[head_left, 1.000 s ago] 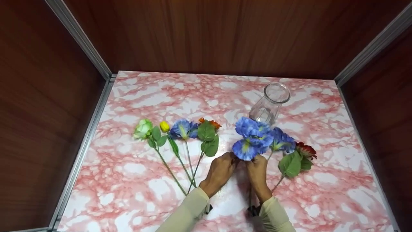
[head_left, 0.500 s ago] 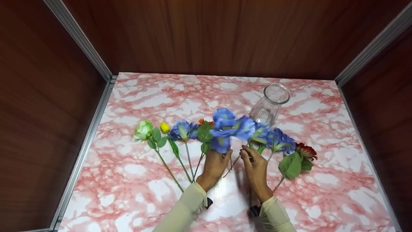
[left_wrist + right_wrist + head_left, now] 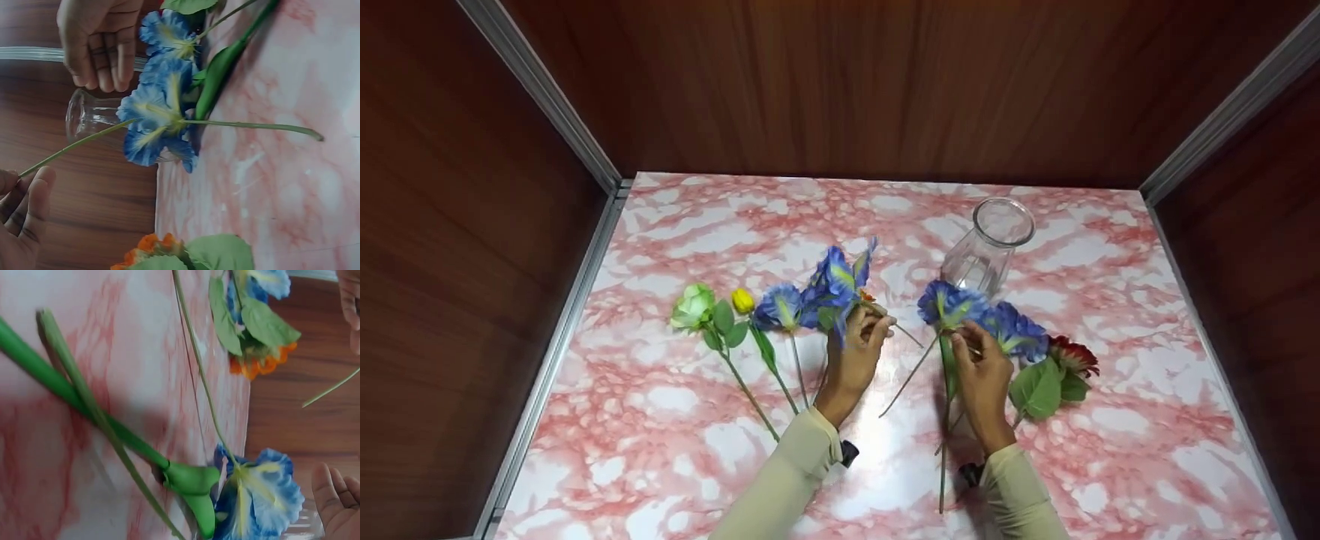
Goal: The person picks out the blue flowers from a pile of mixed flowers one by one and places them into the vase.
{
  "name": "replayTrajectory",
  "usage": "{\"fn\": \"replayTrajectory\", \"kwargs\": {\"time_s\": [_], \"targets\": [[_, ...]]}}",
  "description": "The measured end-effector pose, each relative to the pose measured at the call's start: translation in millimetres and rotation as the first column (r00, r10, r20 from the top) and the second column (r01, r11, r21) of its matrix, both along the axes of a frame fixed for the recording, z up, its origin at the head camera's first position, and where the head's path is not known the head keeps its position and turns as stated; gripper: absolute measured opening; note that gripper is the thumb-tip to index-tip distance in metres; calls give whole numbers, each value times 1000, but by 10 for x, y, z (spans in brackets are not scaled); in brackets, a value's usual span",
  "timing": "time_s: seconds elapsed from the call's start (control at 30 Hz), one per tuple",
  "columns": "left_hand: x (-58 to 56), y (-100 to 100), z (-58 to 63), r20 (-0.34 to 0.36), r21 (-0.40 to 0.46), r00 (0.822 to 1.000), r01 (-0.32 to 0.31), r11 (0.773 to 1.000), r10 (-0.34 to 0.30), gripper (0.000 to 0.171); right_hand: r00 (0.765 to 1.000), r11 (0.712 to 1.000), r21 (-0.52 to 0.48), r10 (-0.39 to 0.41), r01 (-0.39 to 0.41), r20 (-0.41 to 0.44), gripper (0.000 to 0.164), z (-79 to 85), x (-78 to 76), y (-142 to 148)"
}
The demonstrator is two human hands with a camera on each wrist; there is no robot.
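Observation:
My left hand (image 3: 851, 360) pinches the thin stem (image 3: 79, 147) of an artificial blue iris (image 3: 840, 274), raised over the left-hand flowers. Its bare stem end points toward the right. Another blue iris (image 3: 949, 304) lies in front of the glass vase (image 3: 988, 244), its thin stem (image 3: 199, 363) slanting toward me. My right hand (image 3: 986, 375) is beside that iris, its fingers loosely bent around nothing. Under this bloom runs a thick green stem with a leaf (image 3: 194, 481); its flower head is hidden.
On the left lie a pale green rose (image 3: 692, 306), a yellow tulip (image 3: 742, 301), a blue iris (image 3: 780, 306) and an orange flower (image 3: 152, 247). To the right are a blue iris (image 3: 1020, 330) and a dark red flower (image 3: 1074, 356). Wood-grain panels (image 3: 840, 90) enclose the table.
My hands, together at the blue irises a second ago, have parted. The left has carried one iris leftward and turned it. The right has let the other iris go and shifted slightly right.

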State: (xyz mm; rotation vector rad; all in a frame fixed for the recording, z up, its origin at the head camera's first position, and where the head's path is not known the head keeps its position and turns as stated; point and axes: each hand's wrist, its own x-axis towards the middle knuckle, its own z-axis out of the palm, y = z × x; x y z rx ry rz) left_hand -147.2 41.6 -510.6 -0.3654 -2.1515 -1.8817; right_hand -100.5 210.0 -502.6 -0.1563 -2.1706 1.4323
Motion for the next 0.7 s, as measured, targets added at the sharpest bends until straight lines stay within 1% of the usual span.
{"fn": "replayTrajectory", "kwargs": {"time_s": [0.07, 0.13, 0.2, 0.3, 0.4, 0.47, 0.5, 0.6, 0.7], "targets": [[-22, 24, 40, 39, 12, 999, 11, 1000, -11, 11, 1000, 1000, -26, -2, 2, 27, 30, 3, -21, 33], [-46, 60, 70, 59, 61, 998, 29, 998, -33, 10, 998, 999, -46, -4, 7, 62, 33, 8, -40, 59], [-81, 110, 79, 43, 107, 998, 41, 993, -46, 10, 995, 998, -55, -8, 13, 99, 35, 15, -61, 80], [-124, 173, 81, 11, 117, 999, 33, 993, -34, 11, 990, 997, -78, -11, 22, 140, 38, 26, -101, 100], [-165, 226, 82, -26, 117, 999, 33, 993, -30, 11, 989, 993, -119, -8, 26, 148, 41, 9, -155, 136], [-188, 252, 88, -51, 108, 998, 39, 993, -34, 11, 990, 989, -144, -7, 27, 139, 42, -10, -193, 163], [-200, 263, 94, -62, 93, 998, 36, 995, -30, 11, 991, 987, -158, -7, 29, 135, 43, -46, -222, 186], [-228, 287, 127, -86, 4, 996, -14, 1000, 14, 12, 990, 984, -175, -10, 35, 137, 47, -167, -311, 254], [-255, 310, 162, -104, -65, 993, -68, 996, 61, 14, 989, 984, -177, -10, 37, 151, 50, -292, -405, 316]]}}
